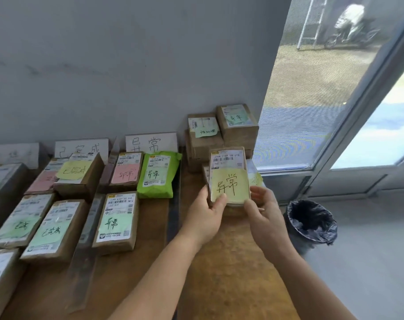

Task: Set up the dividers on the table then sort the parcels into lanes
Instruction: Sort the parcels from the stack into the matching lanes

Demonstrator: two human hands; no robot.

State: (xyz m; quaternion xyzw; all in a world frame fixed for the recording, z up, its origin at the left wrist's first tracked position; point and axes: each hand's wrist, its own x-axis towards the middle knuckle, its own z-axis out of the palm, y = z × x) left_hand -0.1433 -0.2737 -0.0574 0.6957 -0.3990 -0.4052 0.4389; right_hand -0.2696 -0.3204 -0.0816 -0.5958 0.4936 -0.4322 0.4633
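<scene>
Two hands hold one small parcel (230,176) up over the right end of the table (231,262): the left hand (205,215) pinches its lower left corner, the right hand (265,213) cups the lower right edge. Its long axis runs away from the person, yellow note facing up. The lane under the matching sign (151,142) lies to the left, past a dark divider (174,199), so the left hand is nearer. The parcel looks lifted, though I can't be sure.
</scene>
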